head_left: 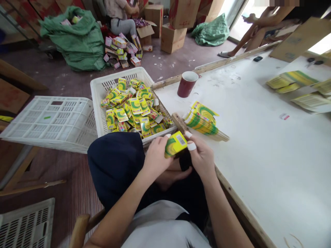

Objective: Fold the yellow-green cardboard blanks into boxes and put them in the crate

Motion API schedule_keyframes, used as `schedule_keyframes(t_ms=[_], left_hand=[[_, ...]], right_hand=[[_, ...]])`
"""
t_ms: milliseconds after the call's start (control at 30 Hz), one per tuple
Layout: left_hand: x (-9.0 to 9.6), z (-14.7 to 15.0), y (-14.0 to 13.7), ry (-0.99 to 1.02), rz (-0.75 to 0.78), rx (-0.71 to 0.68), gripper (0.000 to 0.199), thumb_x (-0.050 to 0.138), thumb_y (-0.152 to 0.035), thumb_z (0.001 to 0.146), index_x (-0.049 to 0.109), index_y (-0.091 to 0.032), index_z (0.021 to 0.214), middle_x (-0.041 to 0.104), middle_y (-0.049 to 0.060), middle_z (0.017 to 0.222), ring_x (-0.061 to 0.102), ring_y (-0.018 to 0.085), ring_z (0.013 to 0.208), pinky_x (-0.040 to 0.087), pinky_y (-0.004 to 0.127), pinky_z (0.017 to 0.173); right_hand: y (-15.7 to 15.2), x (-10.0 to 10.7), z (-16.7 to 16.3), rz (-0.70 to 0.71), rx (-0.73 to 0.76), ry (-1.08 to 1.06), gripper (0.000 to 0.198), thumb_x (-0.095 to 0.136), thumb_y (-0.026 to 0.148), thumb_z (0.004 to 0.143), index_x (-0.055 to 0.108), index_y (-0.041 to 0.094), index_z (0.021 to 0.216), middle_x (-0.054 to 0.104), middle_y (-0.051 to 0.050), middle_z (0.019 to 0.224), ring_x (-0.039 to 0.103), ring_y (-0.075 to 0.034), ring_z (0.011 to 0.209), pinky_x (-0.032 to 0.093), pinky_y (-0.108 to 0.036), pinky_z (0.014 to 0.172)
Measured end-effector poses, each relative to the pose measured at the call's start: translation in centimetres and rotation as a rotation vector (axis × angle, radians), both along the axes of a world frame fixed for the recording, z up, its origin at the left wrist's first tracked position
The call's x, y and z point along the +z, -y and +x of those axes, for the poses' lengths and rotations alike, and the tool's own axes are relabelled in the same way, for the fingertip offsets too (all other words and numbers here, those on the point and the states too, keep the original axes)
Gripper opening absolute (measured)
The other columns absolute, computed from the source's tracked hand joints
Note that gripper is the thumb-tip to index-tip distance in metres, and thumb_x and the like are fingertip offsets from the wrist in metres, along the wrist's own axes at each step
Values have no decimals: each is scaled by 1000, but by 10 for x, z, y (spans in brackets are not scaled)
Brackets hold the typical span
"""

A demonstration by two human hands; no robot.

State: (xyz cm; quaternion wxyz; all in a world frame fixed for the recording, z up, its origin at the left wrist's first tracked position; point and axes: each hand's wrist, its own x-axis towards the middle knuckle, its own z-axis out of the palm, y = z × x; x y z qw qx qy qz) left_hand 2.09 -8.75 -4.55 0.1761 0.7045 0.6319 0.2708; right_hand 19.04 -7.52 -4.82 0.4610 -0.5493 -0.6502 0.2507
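Above my lap, my left hand (157,156) grips a small yellow-green carton (176,144) with a barcode on its face. White wraps cover fingertips of my right hand (201,155), which is at the carton's right end with thumb and fingers pressed together; I cannot make out whether it grips the carton. Just past my hands, a stack of flat yellow-green cartons (201,119) lies fanned at the table's edge. In front of my knee stands a white plastic crate (95,103) filled with similar small cartons (136,106).
A dark red mug (187,84) stands on the white table (258,155), with more flat cartons (292,81) farther right. An upturned white crate (51,119) is at left. Beyond are a green sack (74,41), cardboard boxes (173,38) and two seated people.
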Motion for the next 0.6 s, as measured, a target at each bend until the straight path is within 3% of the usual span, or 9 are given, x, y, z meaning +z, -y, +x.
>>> schedule_keyframes(t_ms=[67, 133, 200, 333, 467, 600], left_hand=[[10, -18, -25, -6, 60, 204, 64, 76, -22, 67, 48, -17, 124, 60, 15, 118, 56, 36, 117, 46, 53, 99], [22, -35, -49, 0, 194, 492, 92, 86, -25, 56, 38, -14, 134, 43, 24, 141, 35, 45, 137, 29, 62, 111], [32, -43, -62, 31, 284, 541, 102, 87, -31, 57, 30, -14, 139, 28, 26, 152, 21, 45, 145, 19, 61, 116], [21, -23, -46, 126, 287, 277, 93, 81, -36, 68, 28, -15, 141, 36, 25, 148, 30, 40, 142, 22, 58, 116], [-7, 9, -8, 224, 40, 66, 76, 77, -30, 72, 38, -18, 135, 48, 20, 139, 44, 36, 134, 34, 57, 111], [-14, 16, 11, 340, -137, -49, 58, 74, -22, 73, 50, -19, 126, 55, 15, 133, 51, 32, 127, 40, 54, 109]], right_hand=[[-12, 2, 21, 22, -75, 32, 30, 53, 38, 89, 69, 20, 106, 75, -10, 104, 71, -25, 94, 57, -41, 84], [-28, 3, 45, 34, -192, 104, 31, 56, 35, 85, 67, 20, 110, 74, -11, 106, 72, -25, 88, 57, -44, 83], [-47, 4, 66, 25, -263, 206, 35, 60, 34, 80, 66, 20, 111, 74, -11, 104, 71, -26, 85, 57, -47, 82], [-82, 0, 84, -41, -253, 417, 33, 62, 32, 73, 66, 20, 103, 73, -12, 104, 68, -30, 90, 53, -51, 82], [-98, -3, 77, -101, -208, 539, 28, 60, 22, 69, 64, 18, 97, 71, -13, 98, 66, -31, 86, 51, -48, 79], [-98, 1, 70, -112, -195, 527, 34, 60, 16, 66, 61, 19, 100, 70, -11, 95, 64, -29, 84, 51, -46, 78]])
